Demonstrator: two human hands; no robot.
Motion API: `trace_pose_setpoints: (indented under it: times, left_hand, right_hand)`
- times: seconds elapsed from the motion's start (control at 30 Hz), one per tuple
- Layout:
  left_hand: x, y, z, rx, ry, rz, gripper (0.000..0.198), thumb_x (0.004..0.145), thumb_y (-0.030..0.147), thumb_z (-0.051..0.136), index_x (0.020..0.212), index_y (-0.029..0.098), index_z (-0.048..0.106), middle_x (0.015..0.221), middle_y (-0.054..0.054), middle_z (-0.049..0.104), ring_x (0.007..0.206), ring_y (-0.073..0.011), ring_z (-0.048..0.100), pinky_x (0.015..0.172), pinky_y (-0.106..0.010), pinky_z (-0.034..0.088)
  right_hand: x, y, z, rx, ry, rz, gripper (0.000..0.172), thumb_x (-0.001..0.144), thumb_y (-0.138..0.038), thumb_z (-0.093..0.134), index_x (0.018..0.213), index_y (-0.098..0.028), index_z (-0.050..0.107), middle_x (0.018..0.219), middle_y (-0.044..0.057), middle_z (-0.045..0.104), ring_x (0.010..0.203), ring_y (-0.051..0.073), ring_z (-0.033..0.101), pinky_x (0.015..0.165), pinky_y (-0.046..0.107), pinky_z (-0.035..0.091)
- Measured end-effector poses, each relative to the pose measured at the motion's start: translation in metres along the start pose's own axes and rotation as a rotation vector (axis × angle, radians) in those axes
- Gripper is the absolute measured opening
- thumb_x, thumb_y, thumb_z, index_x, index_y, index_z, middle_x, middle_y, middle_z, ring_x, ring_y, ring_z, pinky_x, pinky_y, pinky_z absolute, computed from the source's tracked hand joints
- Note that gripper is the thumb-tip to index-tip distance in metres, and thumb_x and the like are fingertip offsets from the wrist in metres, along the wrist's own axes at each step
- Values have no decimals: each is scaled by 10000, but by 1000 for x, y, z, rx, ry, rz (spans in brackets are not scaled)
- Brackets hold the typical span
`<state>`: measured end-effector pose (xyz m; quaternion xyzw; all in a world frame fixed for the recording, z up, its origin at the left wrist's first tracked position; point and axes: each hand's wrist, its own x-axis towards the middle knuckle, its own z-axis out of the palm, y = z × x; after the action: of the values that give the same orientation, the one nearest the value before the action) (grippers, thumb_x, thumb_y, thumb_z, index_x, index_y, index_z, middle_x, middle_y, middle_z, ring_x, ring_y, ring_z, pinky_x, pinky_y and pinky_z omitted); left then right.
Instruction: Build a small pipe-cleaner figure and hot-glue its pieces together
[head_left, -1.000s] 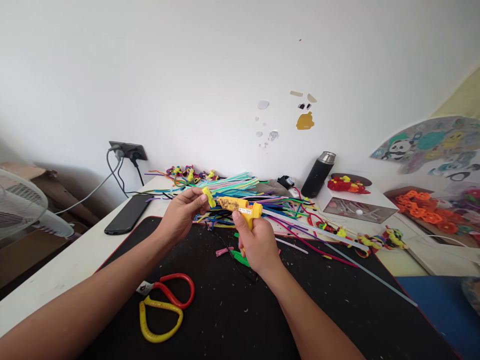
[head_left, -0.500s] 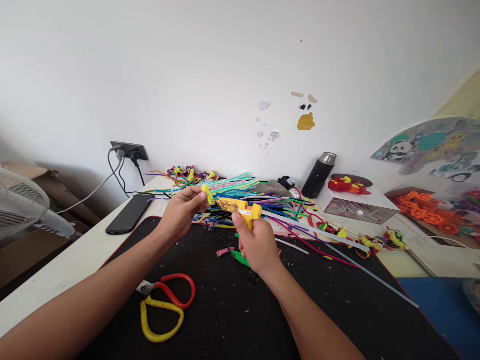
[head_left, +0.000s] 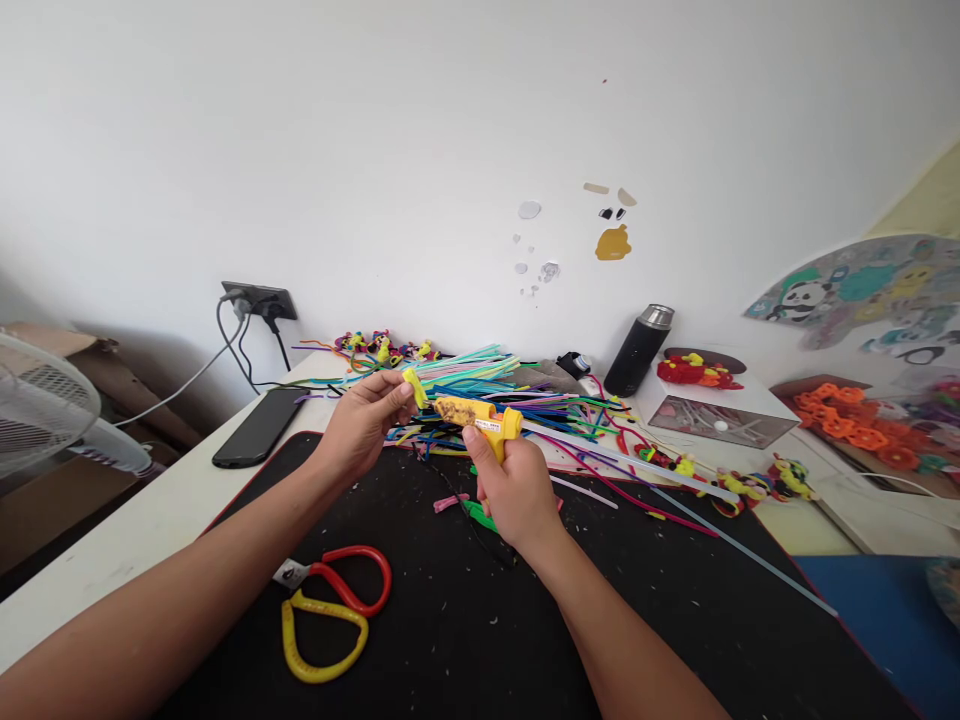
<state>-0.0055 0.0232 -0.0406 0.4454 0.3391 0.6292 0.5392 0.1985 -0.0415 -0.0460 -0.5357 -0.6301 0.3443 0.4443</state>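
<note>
My right hand (head_left: 516, 487) is wrapped round the handle of a yellow hot glue gun (head_left: 499, 425), its nozzle pointing left. A long clear glue stick (head_left: 622, 455) sticks out of the gun's back end. Between the fingertips of my left hand (head_left: 367, 420) is a small yellow fuzzy piece (head_left: 414, 387), pinched and held right at the nozzle tip. Whether nozzle and piece touch I cannot tell. Behind both hands lies a heap of coloured pipe cleaners (head_left: 480, 370). Scissors with red and yellow handles (head_left: 326, 660) rest on the black mat (head_left: 450, 620) below my left forearm.
A black phone (head_left: 259, 428) lies at the left, near a wall socket (head_left: 259, 300) with cables and a fan (head_left: 45, 400). At the back right stand a black flask (head_left: 637, 352) and a white drawer box (head_left: 720, 410). Small pipe-cleaner figures (head_left: 791, 475) lie at the right.
</note>
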Motion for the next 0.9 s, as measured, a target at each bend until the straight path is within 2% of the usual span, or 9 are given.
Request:
trace_pose_setpoints:
  times: [0.33,0.9]
  left_hand:
    - [-3,-5,-1,60,-52,24,306,705,386,963,810,179,764,655,5,655,580,-110,521,573,-224,414]
    - [-3,-5,0,28,-32,13,334,669,383,983,803,173,761,642,10,653,565,-99,517,562,-210,409]
  right_hand:
    - [0,0,-2,5,16,-11,657,985,-724,459,541,-241,483,405,3,469,402,150,487,441,269,337]
    - [-1,-3,-2,-15,15,-37,661,991,-714,451,533,-238,488,387,-4,451,396,146,476,443,262,337]
